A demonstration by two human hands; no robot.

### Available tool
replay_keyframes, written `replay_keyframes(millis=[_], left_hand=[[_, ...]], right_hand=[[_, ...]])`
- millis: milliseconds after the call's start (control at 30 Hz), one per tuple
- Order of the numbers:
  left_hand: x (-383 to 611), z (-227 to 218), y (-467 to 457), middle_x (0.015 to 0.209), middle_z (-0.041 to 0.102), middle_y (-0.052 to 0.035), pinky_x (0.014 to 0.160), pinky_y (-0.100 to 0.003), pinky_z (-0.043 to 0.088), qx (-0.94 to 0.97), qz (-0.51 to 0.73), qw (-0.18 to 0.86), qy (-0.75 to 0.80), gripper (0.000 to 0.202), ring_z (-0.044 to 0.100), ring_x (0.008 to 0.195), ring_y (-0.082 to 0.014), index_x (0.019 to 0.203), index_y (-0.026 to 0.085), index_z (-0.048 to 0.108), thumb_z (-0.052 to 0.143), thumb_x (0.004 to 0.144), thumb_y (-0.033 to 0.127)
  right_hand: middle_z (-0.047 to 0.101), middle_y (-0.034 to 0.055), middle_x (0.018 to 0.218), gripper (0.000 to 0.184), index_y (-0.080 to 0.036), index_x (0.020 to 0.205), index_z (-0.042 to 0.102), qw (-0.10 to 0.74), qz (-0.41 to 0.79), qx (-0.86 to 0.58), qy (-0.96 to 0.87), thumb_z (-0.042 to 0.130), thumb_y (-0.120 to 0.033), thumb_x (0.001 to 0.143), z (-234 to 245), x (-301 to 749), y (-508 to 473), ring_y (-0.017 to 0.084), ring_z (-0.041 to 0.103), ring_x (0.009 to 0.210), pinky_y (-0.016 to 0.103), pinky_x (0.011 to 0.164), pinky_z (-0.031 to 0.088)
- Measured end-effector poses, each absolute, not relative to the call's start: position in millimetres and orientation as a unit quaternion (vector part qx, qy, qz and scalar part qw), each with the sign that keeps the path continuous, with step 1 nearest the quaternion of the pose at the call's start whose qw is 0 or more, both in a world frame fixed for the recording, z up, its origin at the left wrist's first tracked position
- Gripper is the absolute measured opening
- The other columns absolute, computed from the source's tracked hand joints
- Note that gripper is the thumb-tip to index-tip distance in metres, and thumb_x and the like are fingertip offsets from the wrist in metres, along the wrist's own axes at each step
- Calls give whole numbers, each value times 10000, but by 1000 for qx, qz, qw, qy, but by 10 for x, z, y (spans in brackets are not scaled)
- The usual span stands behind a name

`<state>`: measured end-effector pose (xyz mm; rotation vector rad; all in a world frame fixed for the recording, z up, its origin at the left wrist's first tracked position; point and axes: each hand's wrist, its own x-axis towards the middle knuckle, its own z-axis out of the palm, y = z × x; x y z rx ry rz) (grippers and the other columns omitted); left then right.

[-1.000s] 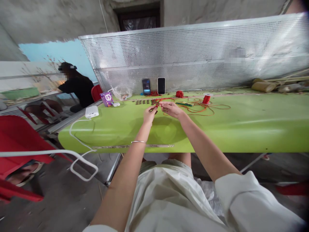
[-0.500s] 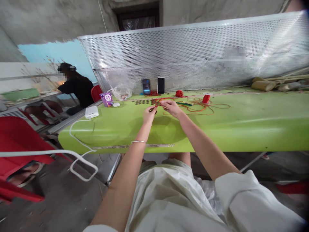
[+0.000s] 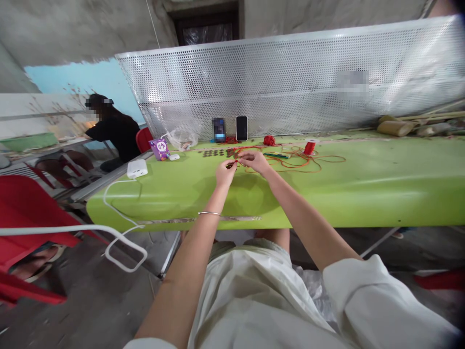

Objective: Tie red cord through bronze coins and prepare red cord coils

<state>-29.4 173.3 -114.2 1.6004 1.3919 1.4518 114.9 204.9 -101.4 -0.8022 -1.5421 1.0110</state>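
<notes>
My left hand (image 3: 225,173) is pinched shut on a short stretch of red cord (image 3: 234,163) above the green table (image 3: 363,184). My right hand (image 3: 255,161) pinches the same cord a little to the right, fingertips nearly meeting those of the left. From my hands the cord runs off into a loose tangle of red and orange cord (image 3: 301,162) lying on the table to the right. A row of small dark round pieces (image 3: 214,153) lies just beyond my hands.
A red spool (image 3: 310,148) and a red cord ball (image 3: 269,140) stand behind the tangle. Two phones (image 3: 241,128) lean on the perforated metal screen (image 3: 290,82). A white charger (image 3: 137,168), purple box (image 3: 160,148) and plastic bag (image 3: 183,139) sit left. Another person (image 3: 112,128) sits far left.
My two hands have drawn slightly closer together on the red cord; the right hand shifted a little left. Everything else stays put.
</notes>
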Motion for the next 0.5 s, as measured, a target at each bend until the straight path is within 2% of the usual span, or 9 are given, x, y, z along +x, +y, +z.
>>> replay_keyframes(millis=[333,500], left_hand=[[-288,-1159,1738,1089,624,-82,792,-383,546,597,522,304,529,258,628,920,-189,1108,135,591,569,913,301],[-280,-1175,1755,1104,621,-84,805,-390,543,603,518,311,521,255,624,940,-194,1108,138,594,571,911,298]], right_hand=[[730,70,812,369,-148,928,725,518,419,-350,-659,813,-323,615,-1023,1172,2067,150,644,718,261,665,503],[715,36,768,324,-136,970,708,490,415,-369,-672,778,-293,695,-1027,1185,2065,115,614,642,254,643,499]])
